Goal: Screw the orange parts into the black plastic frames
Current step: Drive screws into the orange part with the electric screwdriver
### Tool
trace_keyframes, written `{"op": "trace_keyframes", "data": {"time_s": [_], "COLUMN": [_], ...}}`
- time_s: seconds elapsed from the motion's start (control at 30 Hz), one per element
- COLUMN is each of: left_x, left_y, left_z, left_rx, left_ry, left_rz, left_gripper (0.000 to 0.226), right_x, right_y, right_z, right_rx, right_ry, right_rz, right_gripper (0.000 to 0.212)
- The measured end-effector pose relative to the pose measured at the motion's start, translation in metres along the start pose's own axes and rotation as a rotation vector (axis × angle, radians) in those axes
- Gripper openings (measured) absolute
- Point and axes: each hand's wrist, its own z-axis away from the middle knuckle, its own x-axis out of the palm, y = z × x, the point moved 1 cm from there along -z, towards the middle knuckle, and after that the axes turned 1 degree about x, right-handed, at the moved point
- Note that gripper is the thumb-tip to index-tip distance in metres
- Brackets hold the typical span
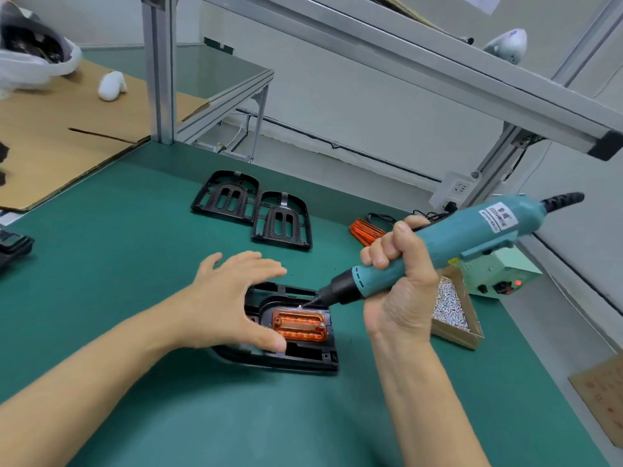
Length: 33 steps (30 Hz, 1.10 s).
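1. Far left from my view, a white bag (30, 52) with dark parts inside rests on a flattened cardboard sheet (67, 136), with a small white wad (112, 85) beside it.
2. At the left edge of the green mat (135, 264) I see a corner of a black tray (13, 246).
3. My left hand (232, 298) is spread, fingers straight, thumb tip resting on the near edge of the black plastic frame (296, 355); the fingers reach over the frame's far side, and I cannot tell whether they touch it.
4. Farther back, two empty black frames (253, 210) lie side by side on the mat, touching.
5. The orange part (300, 325) sits seated in the middle of the near frame, just right of my left thumb.
6. The bit of the teal electric screwdriver (438, 251) points at the orange part's far edge; the tool is tilted, tail up to the right.
7. My right hand (401, 281) is wrapped around the screwdriver's barrel.
8. Behind that hand lies a stack of spare orange parts (365, 232).
9. A cardboard tray of silver screws (451, 308) sits right of the hand, beside a pale green power box (502, 278) with a red light lit.
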Motion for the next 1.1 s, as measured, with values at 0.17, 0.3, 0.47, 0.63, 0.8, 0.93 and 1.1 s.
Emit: {"op": "trace_keyframes", "data": {"time_s": [0.17, 0.3, 0.47, 0.63, 0.8, 0.93, 1.1], "left_x": [0.014, 0.015, 0.015, 0.015, 0.015, 0.016, 0.016], "left_y": [-0.003, -0.004, -0.004, -0.004, -0.004, -0.006, -0.006], "left_z": [0.001, 0.000, 0.000, -0.001, -0.001, -0.003, -0.003], "left_rx": [-0.012, 0.008, 0.038, 0.044, 0.055, 0.071, 0.084], "left_ry": [-0.033, -0.008, 0.032, 0.041, 0.042, 0.065, 0.075], "left_rz": [-0.209, -0.203, -0.174, -0.173, -0.166, -0.176, -0.169], "left_gripper": [0.111, 0.109, 0.104, 0.100, 0.100, 0.101, 0.099], "right_x": [0.004, 0.007, 0.009, 0.010, 0.017, 0.028, 0.026], "right_y": [0.018, 0.024, 0.029, 0.033, 0.033, 0.035, 0.035], "right_z": [0.003, 0.002, 0.001, 0.001, -0.001, -0.003, -0.002], "right_rx": [0.052, 0.048, 0.055, 0.064, 0.110, 0.134, 0.143], "right_ry": [-0.046, -0.092, -0.113, -0.125, -0.249, -0.405, -0.385], "right_rz": [0.088, 0.137, 0.169, 0.203, 0.241, 0.279, 0.266], "right_gripper": [0.018, 0.017, 0.017, 0.017, 0.017, 0.019, 0.019]}}
